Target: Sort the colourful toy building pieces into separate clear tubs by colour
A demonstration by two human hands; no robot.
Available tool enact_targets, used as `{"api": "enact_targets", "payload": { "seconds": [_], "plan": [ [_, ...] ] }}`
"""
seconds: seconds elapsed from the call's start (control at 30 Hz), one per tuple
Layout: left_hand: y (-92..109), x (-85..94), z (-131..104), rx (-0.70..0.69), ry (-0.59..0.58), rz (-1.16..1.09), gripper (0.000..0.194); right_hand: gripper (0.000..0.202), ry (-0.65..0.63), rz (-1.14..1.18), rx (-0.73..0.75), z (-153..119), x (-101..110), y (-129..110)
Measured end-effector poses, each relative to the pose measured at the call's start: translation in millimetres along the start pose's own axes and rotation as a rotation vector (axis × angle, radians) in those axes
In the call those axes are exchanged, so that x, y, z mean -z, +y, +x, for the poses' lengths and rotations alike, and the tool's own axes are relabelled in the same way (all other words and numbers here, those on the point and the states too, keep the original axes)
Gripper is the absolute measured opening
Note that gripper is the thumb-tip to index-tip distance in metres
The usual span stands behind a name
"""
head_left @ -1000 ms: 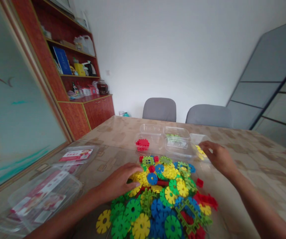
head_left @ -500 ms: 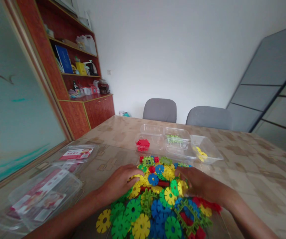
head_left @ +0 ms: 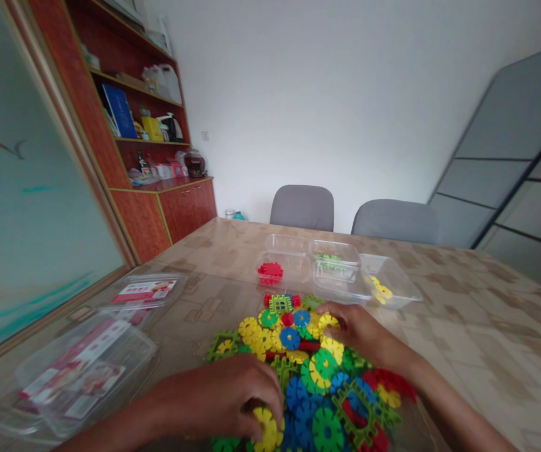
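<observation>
A pile of notched plastic discs and square frames in yellow, green, blue and red covers the near middle of the table. At its front left, my left hand (head_left: 235, 395) has its thumb and fingers closed on a yellow notched disc (head_left: 267, 432). My right hand (head_left: 362, 329) reaches into the pile's far right side, its fingers curled about another yellow notched disc (head_left: 327, 322). Between the hands lie a blue disc (head_left: 289, 338), a green disc (head_left: 325, 363) and a green square frame (head_left: 352, 408).
Beyond the pile stand clear plastic tubs: one tub (head_left: 293, 267) with red pieces (head_left: 270, 272), one with green pieces (head_left: 329, 261), one with yellow discs (head_left: 379, 289). Clear lids (head_left: 142, 342) with labels lie at left. Two grey chairs (head_left: 302, 207) stand behind the table (head_left: 477, 301).
My left hand has moved toward me, from the pile's left side to a yellow disc at the front. My right hand has shifted slightly away and left, onto a different yellow disc.
</observation>
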State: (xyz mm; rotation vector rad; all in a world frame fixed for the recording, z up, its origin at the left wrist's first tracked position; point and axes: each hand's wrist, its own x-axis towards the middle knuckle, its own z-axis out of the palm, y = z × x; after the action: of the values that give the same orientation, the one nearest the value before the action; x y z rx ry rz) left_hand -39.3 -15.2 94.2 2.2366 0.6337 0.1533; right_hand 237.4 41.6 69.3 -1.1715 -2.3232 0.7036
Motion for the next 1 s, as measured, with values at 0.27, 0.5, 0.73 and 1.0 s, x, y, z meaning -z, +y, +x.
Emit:
{"api": "enact_targets", "payload": {
  "seconds": [0.27, 0.5, 0.73, 1.0],
  "plan": [
    [-2.5, -12.0, -1.7, 0.027, 0.008, 0.176, 0.046, 0.031, 0.114, -0.215, -0.096, 1.4, -27.4, 3.2],
    [-5.3, -15.8, -4.6, 0.057, 0.021, 0.291, 0.042, 0.019, 0.2, -0.063, -0.112, 5.2, -28.4, -2.3],
    [-12.0, -16.2, 2.7, 0.105, 0.182, 0.269, 0.014, 0.016, 0.111, 0.209, -0.082, 7.5, -24.0, -5.4],
    [-39.4, -12.2, 17.5, 0.279, 0.538, -0.19, 0.012, 0.023, -0.043, 0.598, -0.037, 3.4, -25.0, -34.4]
  ]
}}
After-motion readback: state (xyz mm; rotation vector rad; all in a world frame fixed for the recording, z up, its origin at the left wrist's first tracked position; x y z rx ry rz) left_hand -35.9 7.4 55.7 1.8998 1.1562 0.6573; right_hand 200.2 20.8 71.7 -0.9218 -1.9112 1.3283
